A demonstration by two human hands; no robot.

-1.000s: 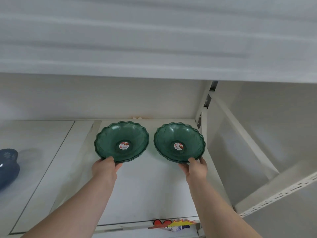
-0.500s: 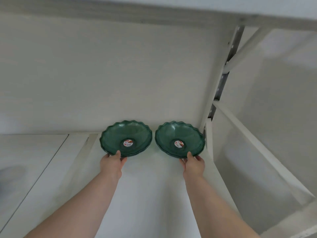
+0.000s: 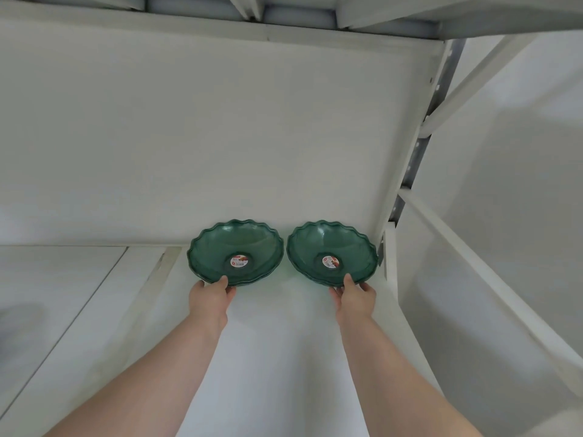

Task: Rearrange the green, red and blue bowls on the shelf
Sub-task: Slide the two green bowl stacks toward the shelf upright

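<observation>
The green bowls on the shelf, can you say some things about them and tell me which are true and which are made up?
1. Two green bowls sit side by side: the left green bowl and the right green bowl. True.
2. Each bowl has a round sticker in its middle. True.
3. The left hand is flat on the shelf, away from any bowl. False: it grips the near rim of the left green bowl.
4. The right hand holds the near rim of the right green bowl. True.
5. The bowls are upside down. False: both are open side up.
</observation>
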